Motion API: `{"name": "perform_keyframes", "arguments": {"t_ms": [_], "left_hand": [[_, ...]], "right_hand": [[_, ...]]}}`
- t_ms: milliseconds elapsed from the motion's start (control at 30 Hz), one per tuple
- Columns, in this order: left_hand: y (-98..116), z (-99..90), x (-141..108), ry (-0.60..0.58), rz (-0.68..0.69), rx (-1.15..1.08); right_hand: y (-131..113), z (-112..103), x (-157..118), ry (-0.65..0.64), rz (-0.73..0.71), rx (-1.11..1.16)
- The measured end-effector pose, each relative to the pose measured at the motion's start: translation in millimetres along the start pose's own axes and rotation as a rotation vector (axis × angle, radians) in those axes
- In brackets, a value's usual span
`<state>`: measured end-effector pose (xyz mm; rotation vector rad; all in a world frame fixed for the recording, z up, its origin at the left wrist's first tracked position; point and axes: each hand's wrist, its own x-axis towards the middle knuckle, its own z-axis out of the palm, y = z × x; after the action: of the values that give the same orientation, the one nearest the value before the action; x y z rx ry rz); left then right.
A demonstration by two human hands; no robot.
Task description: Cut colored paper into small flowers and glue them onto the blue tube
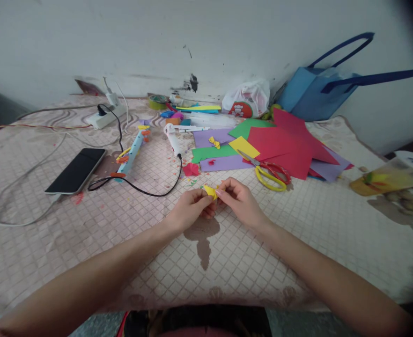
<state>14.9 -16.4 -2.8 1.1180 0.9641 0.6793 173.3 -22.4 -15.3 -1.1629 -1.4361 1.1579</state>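
Note:
A small folded piece of yellow craft paper (210, 191) is pinched between both hands, just above the tablecloth. My left hand (192, 207) closes its thumb and fingers on the left side of it. On the other side, my right hand (240, 199) grips it between thumb and forefinger. The fingers cover part of its shape. Beyond the hands lie a red paper scrap (191, 169) and a yellow bow-like piece (214, 142) on purple paper (206, 136). Scissors with red and yellow handles (270, 181) rest to the right of my right hand.
Left are a phone (76, 171) on its cable, a light-blue strip (131, 154) and a power strip (106, 116). A white glue gun (172, 139) trails a black cord. Red sheets (283, 150), a blue bag (315, 91) and a tilted plastic cup (392, 173) occupy the right.

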Motion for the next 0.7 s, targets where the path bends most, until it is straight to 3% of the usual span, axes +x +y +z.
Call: {"name": "perform_keyframes", "arguments": {"t_ms": [700], "left_hand": [[-3.6,-0.1,-0.2,0.010,0.085,0.098]], "right_hand": [[-2.5,1.4,0.1,0.027,-0.032,-0.045]]}}
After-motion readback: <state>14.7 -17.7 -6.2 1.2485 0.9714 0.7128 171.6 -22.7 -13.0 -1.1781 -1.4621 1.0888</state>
